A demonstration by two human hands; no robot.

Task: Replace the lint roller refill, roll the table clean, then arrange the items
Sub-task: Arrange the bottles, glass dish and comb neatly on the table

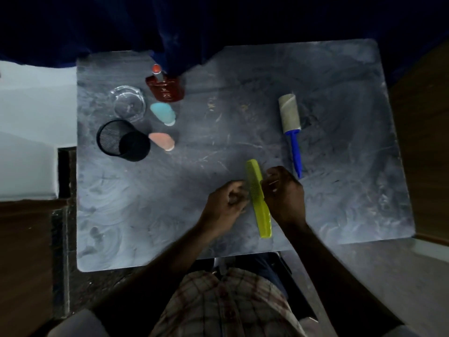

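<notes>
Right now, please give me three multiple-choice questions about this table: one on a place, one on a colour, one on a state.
1. Where does the comb lie?
A. inside the mesh cup
B. between the two hands
C. on the glass dish

2. What colour is the lint roller handle?
A. blue
B. red
C. yellow

3. How is the mesh cup?
A. upright
C. upside down
B. on its side

Answers: 1 B, the left hand and right hand flank it; 2 A, the handle below the roll is blue; 3 B, its open mouth faces sideways.
</notes>
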